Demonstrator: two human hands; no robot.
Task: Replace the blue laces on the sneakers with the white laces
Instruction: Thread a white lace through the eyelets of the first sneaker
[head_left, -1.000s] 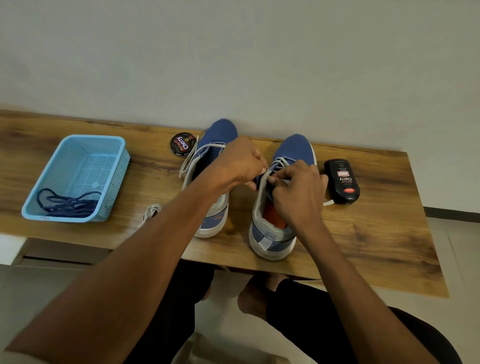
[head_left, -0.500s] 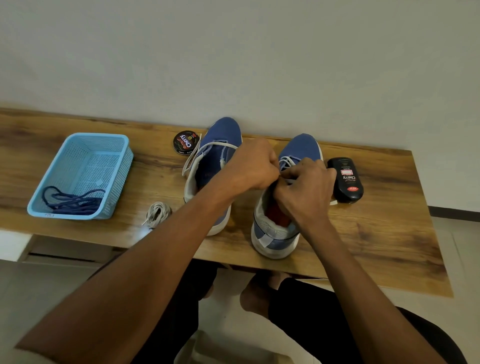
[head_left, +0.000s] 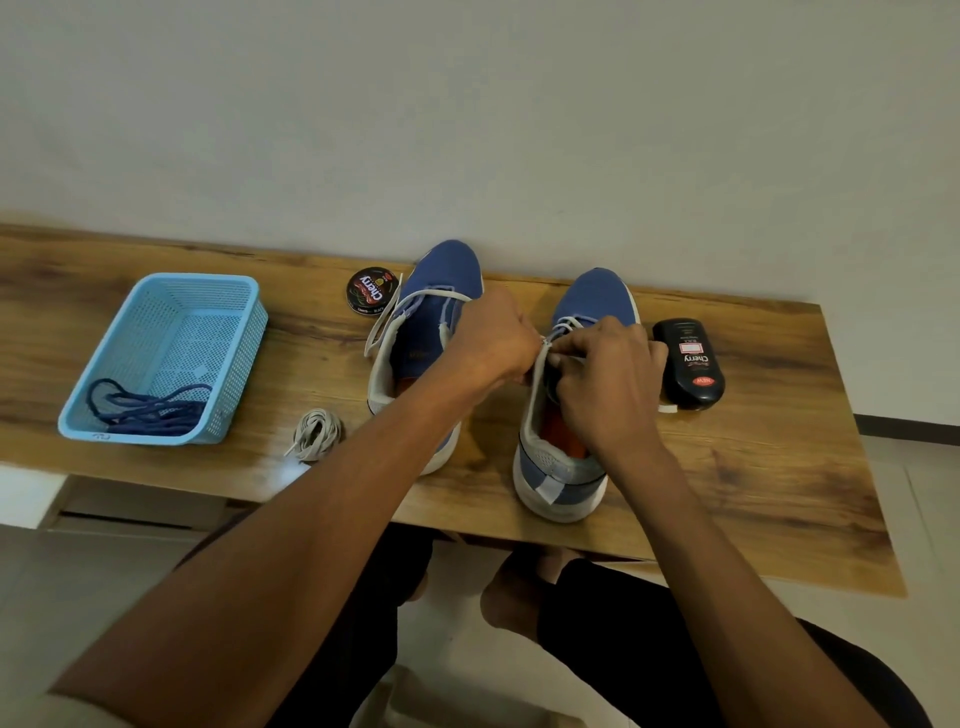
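White lace (head_left: 569, 323) pinched by both hands' fingers (head_left: 558, 358) at right sneaker (head_left: 566, 457); apparently mid-threading; may slip out.

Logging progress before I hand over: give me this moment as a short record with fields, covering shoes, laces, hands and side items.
right sneaker: white lace threaded through its front eyelets
left sneaker: no lace visible in it
left hand: fingers curled at the right sneaker's eyelets; grip hidden
right hand: pinching the white lace
spare white lace: coiled on the table
blue laces: in the blue basket
polish tin: beside the left sneaker's toe
black bottle: lying right of the right sneaker
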